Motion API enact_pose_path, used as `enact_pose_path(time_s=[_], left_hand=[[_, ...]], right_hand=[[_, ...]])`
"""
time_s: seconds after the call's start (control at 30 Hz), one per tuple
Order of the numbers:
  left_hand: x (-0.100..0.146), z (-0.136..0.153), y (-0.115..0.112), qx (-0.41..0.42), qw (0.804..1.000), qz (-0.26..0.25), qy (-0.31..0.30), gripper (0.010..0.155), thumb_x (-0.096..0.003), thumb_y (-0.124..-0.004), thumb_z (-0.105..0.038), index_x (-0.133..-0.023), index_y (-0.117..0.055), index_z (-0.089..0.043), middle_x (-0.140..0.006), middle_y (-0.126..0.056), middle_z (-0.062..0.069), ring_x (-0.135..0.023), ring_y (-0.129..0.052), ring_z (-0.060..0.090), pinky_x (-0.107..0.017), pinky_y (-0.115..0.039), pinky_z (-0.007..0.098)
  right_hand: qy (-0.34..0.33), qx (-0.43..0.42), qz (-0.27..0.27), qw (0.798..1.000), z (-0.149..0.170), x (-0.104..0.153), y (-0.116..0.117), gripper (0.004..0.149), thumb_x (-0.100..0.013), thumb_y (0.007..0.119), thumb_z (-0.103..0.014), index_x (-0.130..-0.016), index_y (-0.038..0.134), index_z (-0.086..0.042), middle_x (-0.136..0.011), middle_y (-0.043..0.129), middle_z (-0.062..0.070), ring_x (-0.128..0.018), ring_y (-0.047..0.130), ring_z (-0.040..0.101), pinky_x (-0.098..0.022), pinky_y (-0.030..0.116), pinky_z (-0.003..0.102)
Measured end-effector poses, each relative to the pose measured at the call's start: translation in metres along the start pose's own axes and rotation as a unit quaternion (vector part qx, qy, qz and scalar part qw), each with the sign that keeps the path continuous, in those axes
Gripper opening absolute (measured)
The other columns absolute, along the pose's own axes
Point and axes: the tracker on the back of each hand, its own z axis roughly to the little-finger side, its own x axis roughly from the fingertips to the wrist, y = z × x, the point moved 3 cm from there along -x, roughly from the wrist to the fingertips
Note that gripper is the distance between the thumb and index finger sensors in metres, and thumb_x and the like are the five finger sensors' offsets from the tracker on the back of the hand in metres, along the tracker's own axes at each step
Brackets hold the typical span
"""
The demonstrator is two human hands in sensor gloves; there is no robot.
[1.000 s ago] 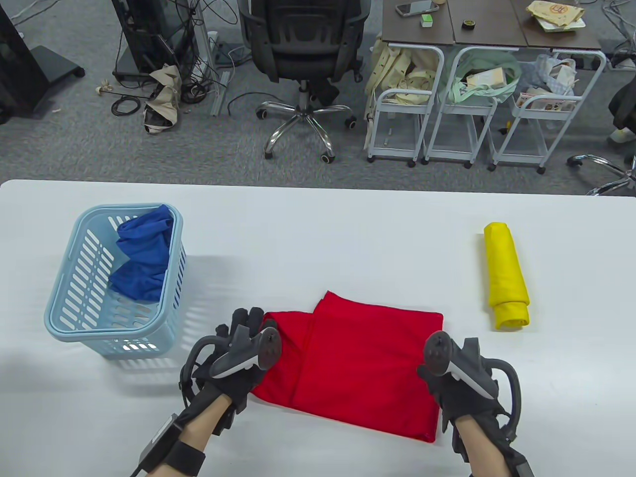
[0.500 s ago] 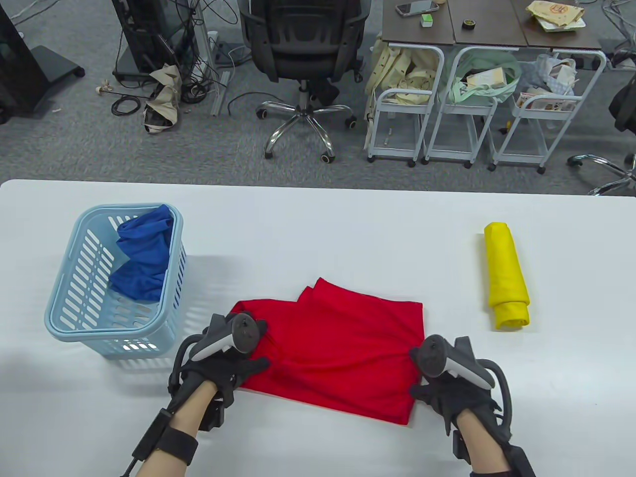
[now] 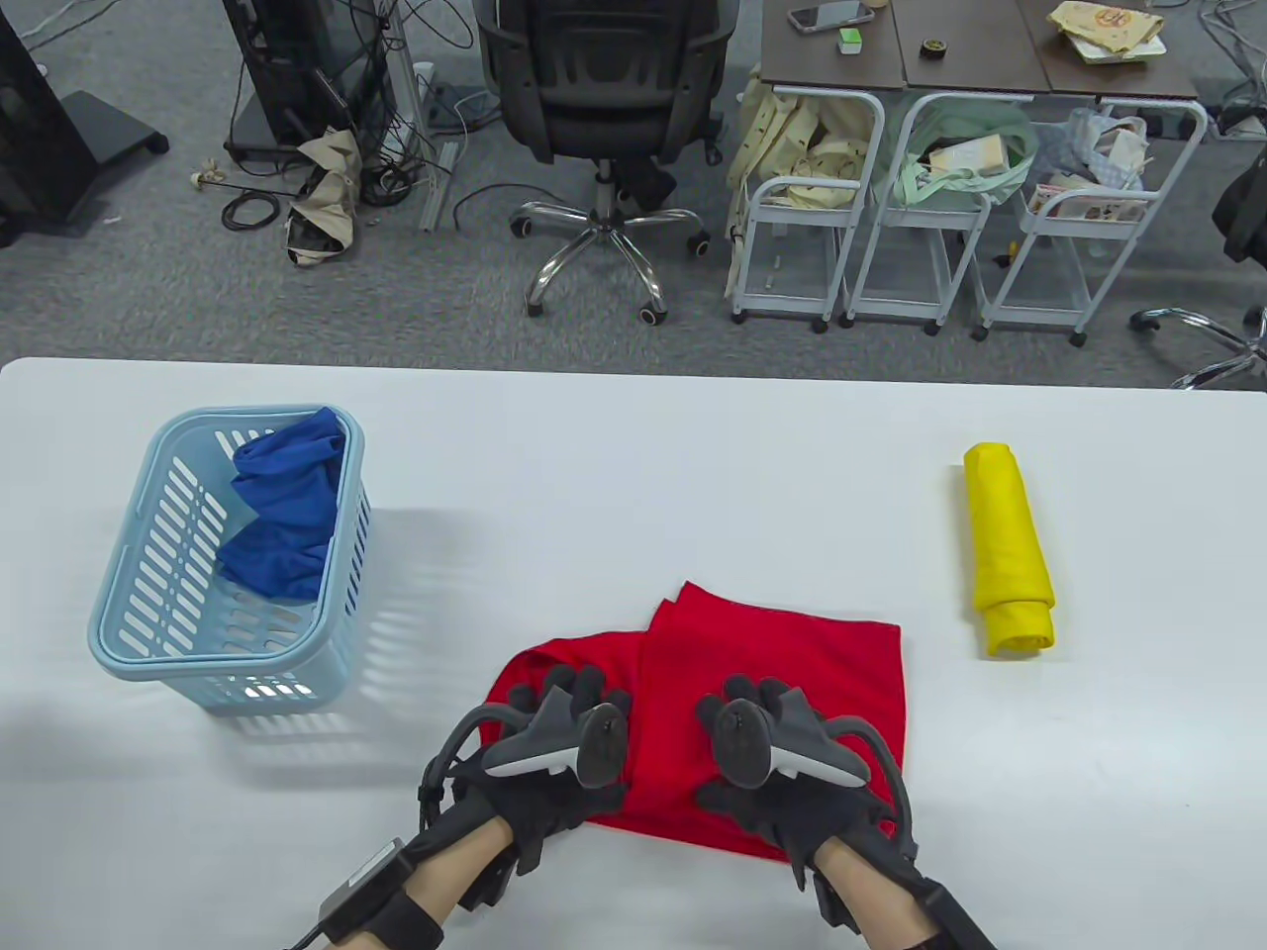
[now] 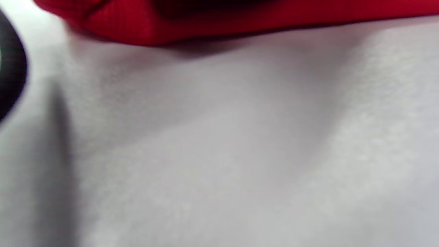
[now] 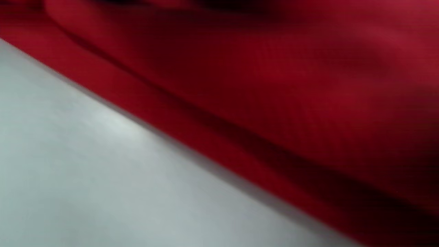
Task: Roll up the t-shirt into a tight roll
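Both hands, left hand (image 3: 549, 757) and right hand (image 3: 782, 767), rest side by side, fingers loosely spread, on the near edge of the folded red t-shirt (image 3: 782, 658), which stretches away across the worktop (image 3: 633, 445).

Left hand (image 3: 554, 762) and right hand (image 3: 782, 772) side by side near the front edge, palms down, forearms entering from below. Fingers (image 3: 579, 685) of both extended forward and spread. Tracker strapped on each hand's back. Wrist views too blurred to confirm finger contact.
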Motion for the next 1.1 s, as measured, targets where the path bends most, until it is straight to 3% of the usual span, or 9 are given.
enact_pose_path(time_s=[0.2,0.37,0.53,0.67,0.73,0.83,0.93,1.03,1.1], left_hand=[[-0.003,0.061,0.0,0.099,0.991,0.031,0.086,0.08,-0.0496,-0.039,-0.071,-0.109,0.002,-0.037,-0.118,0.009,0.001,-0.113,0.001,0.031,-0.076,-0.016,0.069],[-0.002,0.084,0.004,0.113,0.987,0.027,0.111,0.075,-0.0519,-0.042,-0.067,-0.111,-0.005,-0.039,-0.119,0.007,0.0,-0.113,0.001,0.03,-0.075,-0.012,0.069],[0.004,0.098,0.005,0.136,0.982,0.021,0.132,0.071,-0.0552,-0.045,-0.06,-0.113,-0.01,-0.037,-0.121,0.003,0.004,-0.113,-0.002,0.034,-0.075,-0.013,0.07],[0.013,0.083,0.014,0.089,0.988,-0.038,0.116,0.07,-0.0565,-0.05,-0.055,-0.116,-0.022,-0.03,-0.122,-0.003,0.009,-0.113,-0.009,0.039,-0.078,-0.023,0.068],[0.011,0.068,0.015,0.091,0.991,-0.046,0.091,0.076,-0.0547,-0.042,-0.062,-0.114,-0.006,-0.031,-0.12,0.005,0.01,-0.112,-0.005,0.04,-0.077,-0.022,0.069],[0.002,0.042,0.009,0.099,0.994,-0.027,0.048,0.08,-0.052,-0.035,-0.066,-0.11,0.006,-0.027,-0.117,0.012,0.01,-0.111,0.001,0.04,-0.078,-0.02,0.068],[-0.009,0.022,-0.005,0.061,0.997,0.022,0.036,0.081,-0.0501,-0.032,-0.068,-0.109,0.007,-0.029,-0.115,0.015,0.012,-0.108,0.004,0.044,-0.074,-0.012,0.071],[-0.009,0.02,-0.004,0.026,0.999,0.012,0.037,0.082,-0.0492,-0.027,-0.069,-0.107,0.013,-0.026,-0.114,0.016,0.015,-0.108,0.004,0.046,-0.074,-0.014,0.071],[-0.009,0.028,-0.006,0.062,0.997,0.027,0.044,0.083,-0.049,-0.03,-0.069,-0.105,0.015,-0.027,-0.112,0.02,0.009,-0.107,0.008,0.041,-0.073,-0.009,0.07]], right_hand=[[0.067,-0.054,-0.008,0.996,0.053,0.005,0.0,0.088,-0.056,0.054,-0.064,-0.111,-0.005,-0.028,-0.114,-0.011,0.008,-0.106,-0.009,0.042,-0.073,0.017,0.064],[0.118,-0.092,-0.006,0.989,0.091,0.018,-0.001,0.09,-0.055,0.062,-0.06,-0.112,0.001,-0.027,-0.115,-0.005,0.008,-0.107,-0.004,0.04,-0.074,0.023,0.063],[0.199,-0.066,0.031,0.977,0.109,0.037,-0.015,0.082,-0.054,0.075,-0.049,-0.116,0.026,-0.027,-0.122,0.023,0.01,-0.111,0.018,0.046,-0.073,0.035,0.063],[0.21,-0.021,0.079,0.974,0.09,0.046,-0.032,0.073,-0.055,0.075,-0.047,-0.117,0.044,-0.021,-0.122,0.039,0.018,-0.111,0.033,0.05,-0.072,0.04,0.064],[0.149,-0.031,0.122,0.981,0.065,0.047,-0.04,0.072,-0.057,0.071,-0.049,-0.117,0.041,-0.022,-0.122,0.036,0.017,-0.112,0.033,0.049,-0.073,0.039,0.063],[0.024,-0.04,0.125,0.991,0.015,0.039,-0.04,0.076,-0.057,0.069,-0.055,-0.118,0.035,-0.025,-0.123,0.03,0.017,-0.112,0.033,0.048,-0.074,0.04,0.062],[0.007,0.018,0.105,0.994,-0.018,0.02,-0.031,0.084,-0.057,0.068,-0.058,-0.119,0.023,-0.025,-0.124,0.019,0.016,-0.112,0.029,0.046,-0.076,0.038,0.061],[0.041,0.065,0.085,0.993,-0.018,0.007,-0.022,0.064,-0.061,0.064,-0.047,-0.111,0.031,-0.026,-0.12,0.021,0.012,-0.112,0.028,0.041,-0.077,0.035,0.061],[0.065,0.038,0.119,0.99,-0.001,0.012,-0.033,0.041,-0.063,0.064,-0.037,-0.101,0.057,-0.025,-0.117,0.043,0.008,-0.11,0.043,0.038,-0.076,0.04,0.06]])
